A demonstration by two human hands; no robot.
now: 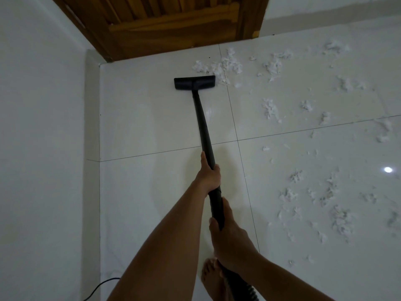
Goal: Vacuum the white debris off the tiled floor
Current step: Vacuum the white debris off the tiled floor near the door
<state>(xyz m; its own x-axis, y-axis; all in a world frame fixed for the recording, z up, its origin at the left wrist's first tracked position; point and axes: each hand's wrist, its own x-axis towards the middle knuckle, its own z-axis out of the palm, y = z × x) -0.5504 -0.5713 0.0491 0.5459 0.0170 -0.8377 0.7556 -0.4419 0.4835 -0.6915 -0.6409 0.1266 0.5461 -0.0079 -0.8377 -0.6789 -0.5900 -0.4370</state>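
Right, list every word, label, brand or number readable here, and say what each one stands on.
No text can be read in this view.
The black vacuum wand and its floor head show no brand or label.
The wooden door, tiled floor and white debris bear no writing.
The left hand and right hand cover parts of the wand, so any marking there is hidden.

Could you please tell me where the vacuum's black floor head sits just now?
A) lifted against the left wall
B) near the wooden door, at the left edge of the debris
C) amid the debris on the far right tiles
B: the flat black vacuum floor head rests on the white tiled floor before the brown wooden door, with the nearest clump of white fluffy debris at its right end.
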